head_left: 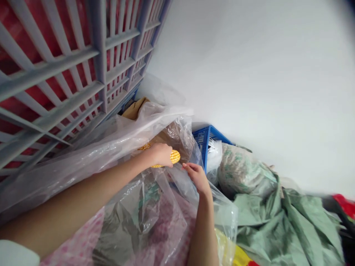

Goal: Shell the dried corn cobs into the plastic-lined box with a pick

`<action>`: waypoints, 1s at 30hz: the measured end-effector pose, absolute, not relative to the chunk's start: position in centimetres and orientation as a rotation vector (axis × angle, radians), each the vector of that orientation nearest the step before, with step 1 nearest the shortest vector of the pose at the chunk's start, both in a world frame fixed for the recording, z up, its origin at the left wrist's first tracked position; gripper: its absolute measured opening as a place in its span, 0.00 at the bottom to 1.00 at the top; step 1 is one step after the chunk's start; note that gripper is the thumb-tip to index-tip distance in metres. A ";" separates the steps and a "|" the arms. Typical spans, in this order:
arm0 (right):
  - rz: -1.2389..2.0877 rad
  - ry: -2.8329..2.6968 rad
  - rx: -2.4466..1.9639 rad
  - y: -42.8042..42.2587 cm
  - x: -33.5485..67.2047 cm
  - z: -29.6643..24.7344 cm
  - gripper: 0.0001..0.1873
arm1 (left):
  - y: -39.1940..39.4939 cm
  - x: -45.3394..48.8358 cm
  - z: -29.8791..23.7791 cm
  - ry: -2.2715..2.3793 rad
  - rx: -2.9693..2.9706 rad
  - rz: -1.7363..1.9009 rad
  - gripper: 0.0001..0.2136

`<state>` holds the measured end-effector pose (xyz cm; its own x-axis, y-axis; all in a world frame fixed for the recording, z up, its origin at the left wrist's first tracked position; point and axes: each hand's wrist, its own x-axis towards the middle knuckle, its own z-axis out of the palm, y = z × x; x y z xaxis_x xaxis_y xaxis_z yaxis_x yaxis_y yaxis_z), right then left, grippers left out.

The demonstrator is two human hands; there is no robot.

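1. The yellow ear of corn [174, 157] sits clenched in our left hand [159, 155], its kernelled tip poking out past the fingers and a strip of it showing under the palm.
2. Our right hand [197, 178] is just beside that tip, not touching it. Its fingers [188, 168] curl against the clear plastic sheet [83, 162], and we cannot tell whether they pinch the sheet or only rest on it.
3. A patch of yellow kernels [144, 146] shows just past our left wrist, against the plastic sheet; we cannot tell whether it belongs to the same ear.
4. Nearest us, below the plastic sheet, lie a pink patterned cloth [74, 240] and our white sleeve [16, 253].
5. Under the far edge of the plastic sheet is a piece of brown cardboard [134, 109]. Just past its right edge stands a blue plastic crate [208, 140] holding a white bag [215, 157].
6. To the right of the plastic sheet are a bundled sack with green print [244, 173] and a crumpled green tarp [288, 225].
7. Left of the plastic sheet rises a gray lattice crate [52, 70] with red behind its slats, and farthest off, beyond the plastic sheet, is a white wall [249, 66].
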<state>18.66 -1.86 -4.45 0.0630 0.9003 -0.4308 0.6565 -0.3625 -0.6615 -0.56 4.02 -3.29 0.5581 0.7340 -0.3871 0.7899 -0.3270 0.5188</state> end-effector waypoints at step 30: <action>0.874 -1.709 -2.027 -0.8 18.4 -4.5 0.15 | 5.7 0.1 -5.6 1.262 2.117 -0.043 0.24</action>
